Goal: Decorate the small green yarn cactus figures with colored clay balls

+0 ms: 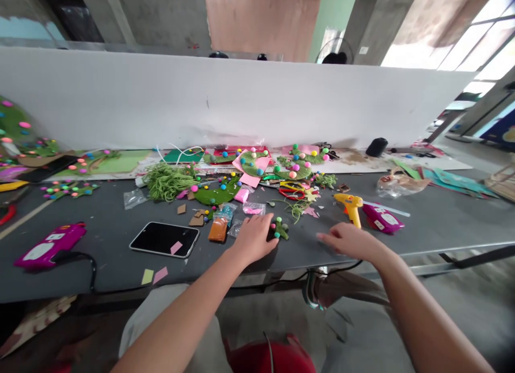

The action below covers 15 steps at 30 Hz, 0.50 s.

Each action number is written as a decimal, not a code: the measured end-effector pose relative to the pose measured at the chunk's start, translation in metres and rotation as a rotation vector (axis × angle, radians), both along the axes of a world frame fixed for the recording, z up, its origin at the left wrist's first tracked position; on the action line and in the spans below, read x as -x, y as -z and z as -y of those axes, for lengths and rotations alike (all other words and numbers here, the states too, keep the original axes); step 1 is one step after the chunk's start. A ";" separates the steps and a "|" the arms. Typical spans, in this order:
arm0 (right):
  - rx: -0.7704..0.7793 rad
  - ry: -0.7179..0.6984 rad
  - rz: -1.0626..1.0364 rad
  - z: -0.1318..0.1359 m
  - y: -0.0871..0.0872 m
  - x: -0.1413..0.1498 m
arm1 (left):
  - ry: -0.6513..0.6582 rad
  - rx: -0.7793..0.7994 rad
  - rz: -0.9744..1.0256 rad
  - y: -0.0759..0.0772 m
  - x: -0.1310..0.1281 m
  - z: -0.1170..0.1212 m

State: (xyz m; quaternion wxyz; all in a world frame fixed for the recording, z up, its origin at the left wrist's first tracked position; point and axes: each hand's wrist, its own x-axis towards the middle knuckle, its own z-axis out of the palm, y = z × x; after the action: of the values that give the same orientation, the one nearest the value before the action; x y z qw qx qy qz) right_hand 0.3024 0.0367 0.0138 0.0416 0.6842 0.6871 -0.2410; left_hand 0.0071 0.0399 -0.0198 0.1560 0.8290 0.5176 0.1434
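Observation:
My left hand (254,238) rests on the dark grey table with its thumb and fingers around the left side of a small green felt cactus shape (281,229) dotted with little pom-poms. My right hand (346,239) is held over the table to the right of it, index finger stretched out and the other fingers partly curled. Nothing shows in it. Just behind the right hand stands a yellow glue gun (351,205). Small plastic bags, one with orange contents (218,229), lie left of my left hand.
A phone (164,239) and a magenta box with a black cable (52,245) lie at left, another magenta box (383,218) at right. Green yarn (169,182), red-handled scissors (292,192) and pom-pom-covered felt pieces (217,191) sit further back, before a white partition (241,99).

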 end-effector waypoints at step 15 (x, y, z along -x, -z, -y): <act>-0.413 -0.136 -0.247 -0.039 -0.001 0.100 | -0.049 0.001 0.319 -0.013 0.032 -0.014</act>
State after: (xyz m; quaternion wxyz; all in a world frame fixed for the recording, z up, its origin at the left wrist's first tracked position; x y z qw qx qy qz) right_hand 0.2029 0.0757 0.0151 -0.1674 0.5959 0.7659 -0.1740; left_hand -0.0247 0.0537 -0.0069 0.2332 0.7827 0.5063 0.2767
